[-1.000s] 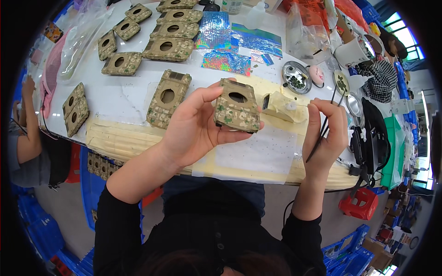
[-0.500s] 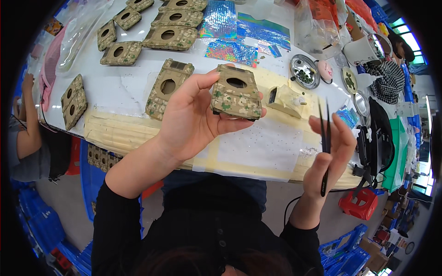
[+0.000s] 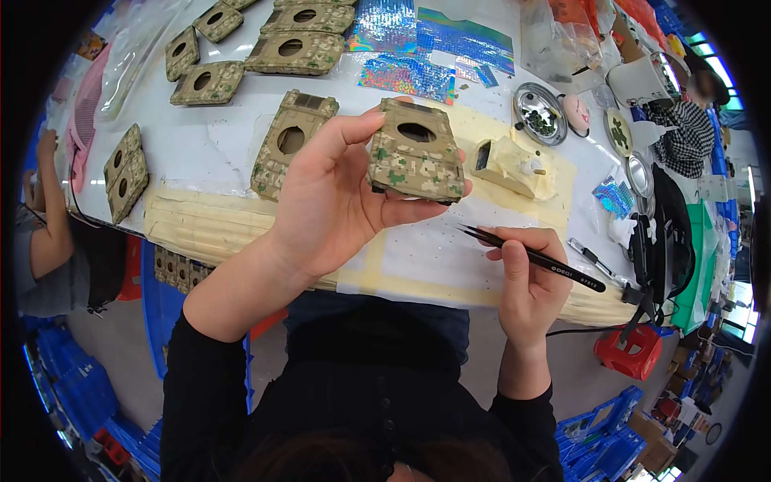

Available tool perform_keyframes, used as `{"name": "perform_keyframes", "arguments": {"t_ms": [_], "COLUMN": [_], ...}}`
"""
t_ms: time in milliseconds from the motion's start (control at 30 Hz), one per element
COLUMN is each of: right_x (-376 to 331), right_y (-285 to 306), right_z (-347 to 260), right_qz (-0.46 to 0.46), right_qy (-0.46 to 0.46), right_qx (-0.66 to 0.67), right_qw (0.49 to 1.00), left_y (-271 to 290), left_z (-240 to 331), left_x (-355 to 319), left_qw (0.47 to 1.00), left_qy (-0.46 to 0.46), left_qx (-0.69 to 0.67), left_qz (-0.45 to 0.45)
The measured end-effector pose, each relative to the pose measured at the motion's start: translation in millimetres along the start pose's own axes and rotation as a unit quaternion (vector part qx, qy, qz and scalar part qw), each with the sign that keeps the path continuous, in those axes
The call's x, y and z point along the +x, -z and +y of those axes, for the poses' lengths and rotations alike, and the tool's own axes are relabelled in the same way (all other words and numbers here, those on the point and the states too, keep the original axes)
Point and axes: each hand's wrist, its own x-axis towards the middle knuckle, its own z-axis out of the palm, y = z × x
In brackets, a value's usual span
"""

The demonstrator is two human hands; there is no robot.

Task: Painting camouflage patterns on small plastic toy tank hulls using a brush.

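"Black slender tweezers (image 3: 574, 274): how kept?"

"One pair, pinched between thumb and fingers of my right hand (image 3: 526, 277). Tips point left, apart from the shell; whether they carry anything small, I cannot tell."

"Beneath them?"

"One speckled white paper sheet (image 3: 450, 273), bordered with cream tape."

"And the left?"

"My left hand (image 3: 329, 205), clasping one boxy shell in green, brown and tan pixel camouflage (image 3: 418, 169), round opening in its top. Thumb at its upper left edge, fingertips at the right. Location: raised above the worktop, above and left of the tweezer tips."

"Remaining stock?"

"Left of that hand, one second camouflaged shell (image 3: 277, 173), lying flat. Right of the held piece, one cream-wrapped block (image 3: 506, 177). Further off, one round silver metal dish (image 3: 538, 95) containing small dark green pieces. Farthest, iridescent foil sheets (image 3: 401, 76), beside a row of similar camouflaged shells (image 3: 317, 56)."
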Motion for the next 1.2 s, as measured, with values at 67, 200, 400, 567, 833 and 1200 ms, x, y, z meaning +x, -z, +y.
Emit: {"name": "perform_keyframes", "arguments": {"t_ms": [67, 200, 400, 567, 833, 1200], "right_x": [2, 5, 7, 7, 7, 4], "right_y": [-4, -8, -12, -12, -13, -4], "right_z": [-2, -1, 2, 2, 3, 2], "right_qz": [-0.003, -0.008, -0.007, -0.010, -0.013, -0.039], "right_qy": [0.008, 0.030, 0.035, 0.032, 0.032, 0.017], "right_qx": [-0.016, -0.047, -0.059, -0.074, -0.072, -0.055], "right_qw": [1.000, 0.998, 0.998, 0.997, 0.997, 0.998], "left_y": [0, 0, -3, -3, -3, -5], "left_z": [0, 0, 0, -1, -1, -1], "left_x": [0, 0, -1, -1, -2, -2], "left_qw": [1.000, 1.000, 1.000, 1.000, 0.999, 0.999], "left_qy": [-0.001, -0.003, -0.004, -0.010, -0.010, -0.010], "left_qx": [-0.001, 0.004, 0.013, 0.016, 0.023, 0.022], "left_qz": [-0.002, 0.001, 0.015, 0.024, 0.038, 0.046]}}
